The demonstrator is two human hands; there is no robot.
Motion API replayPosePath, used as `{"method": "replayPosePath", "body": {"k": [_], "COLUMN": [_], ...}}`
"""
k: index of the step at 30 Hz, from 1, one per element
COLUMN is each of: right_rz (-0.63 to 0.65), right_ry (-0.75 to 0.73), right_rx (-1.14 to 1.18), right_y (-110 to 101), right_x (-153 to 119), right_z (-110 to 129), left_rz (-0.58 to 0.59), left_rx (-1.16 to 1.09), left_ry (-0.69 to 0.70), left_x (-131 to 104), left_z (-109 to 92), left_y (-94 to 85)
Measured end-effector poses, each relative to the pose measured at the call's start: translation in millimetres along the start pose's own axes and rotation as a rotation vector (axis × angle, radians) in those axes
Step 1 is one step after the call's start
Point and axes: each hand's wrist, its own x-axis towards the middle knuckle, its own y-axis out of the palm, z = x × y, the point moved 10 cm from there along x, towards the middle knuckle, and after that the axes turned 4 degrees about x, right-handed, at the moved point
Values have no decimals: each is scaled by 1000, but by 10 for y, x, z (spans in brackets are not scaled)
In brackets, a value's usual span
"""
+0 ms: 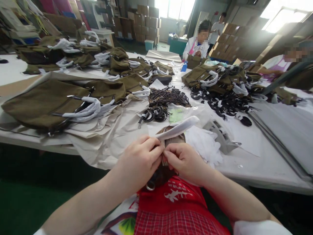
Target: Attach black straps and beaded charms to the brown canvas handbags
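A small brown handbag [175, 139] lies at the table's front edge against my red apron, its lower part dark, with a metal ring [150, 185] hanging there. One handle [179, 128], wrapped in white, sticks up to the right over the bag. My left hand [143, 158] is closed, its fingers curled on the bag beside the handle's base. My right hand [187, 160] pinches at the bag's middle with thumb and forefinger, fingertips almost touching the left ones. Whatever small part lies between the fingertips is hidden.
Olive bags [49, 101] with white-wrapped handles lie left; more bags [217, 76] are piled right. Ahead are beaded chains [168, 98], coiled black straps [156, 114], white sheets [202, 143] and a grey-white box-like holder [220, 135]. Co-workers [198, 45] are across the table.
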Motion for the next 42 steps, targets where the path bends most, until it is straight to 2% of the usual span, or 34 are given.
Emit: {"method": "replayPosePath", "body": {"k": [3, 6, 8, 10, 12, 15, 17, 19, 21, 23, 25, 27, 29, 31, 33, 36, 39, 42], "right_rz": [-79, -103, -133, -141, -17, 326, 512, 586, 552, 435, 325, 254, 250, 261, 276, 242, 112, -103], "right_ry": [-188, -376, -413, -382, -330, -251, -202, -100, 67, 221, 307, 320, 285, 244, 201, 151, 152, 123], "right_rx": [-330, -435, -390, -388, -421, -361, -248, -123, 15, 131, 132, -15, -214, -360, -425, -503, -591, -618], "right_y": [-58, -127, -272, -413, -393, -74, 227, 520, 767, 907, 934, 855, 771, 725, 748, 794, 707, 437], "right_x": [-163, -391, -460, -420, -319, -269, -341, -408, -441, -450, -453, -441, -429, -430, -454, -522, -602, -626], "right_z": [318, 669, 814, 844, 737, 340, -9, -426, -882, -1280, -1552, -1686, -1722, -1739, -1772, -1859, -1934, -1880], "left_rz": [-65, -97, -41, 78, 201, 343, 426, 493, 563, 626, 704, 834, 1004, 1094, 1020, 748, 541, 411], "left_rx": [-37, -185, -311, -427, -529, -699, -830, -935, -971, -943, -913, -902, -835, -648, -402, -158, -183, -346], "left_ry": [46, 80, 132, 208, 262, 266, 237, 192, 133, 55, -31, -75, -76, -69, -82, -108, -149, -203], "left_x": [-63, -128, -161, -197, -231, -237, -216, -181, -151, -122, -101, -108, -155, -184, -132, -26, -22, -18], "left_z": [-80, -81, -92, -137, -171, -165, -144, -97, -7, 144, 315, 402, 389, 355, 321, 178, 30, -2], "left_y": [-37, -113, -163, -210, -260, -234, -64, 228, 615, 1018, 1367, 1622, 1789, 1882, 1909, 1858, 1862, 1942]}}
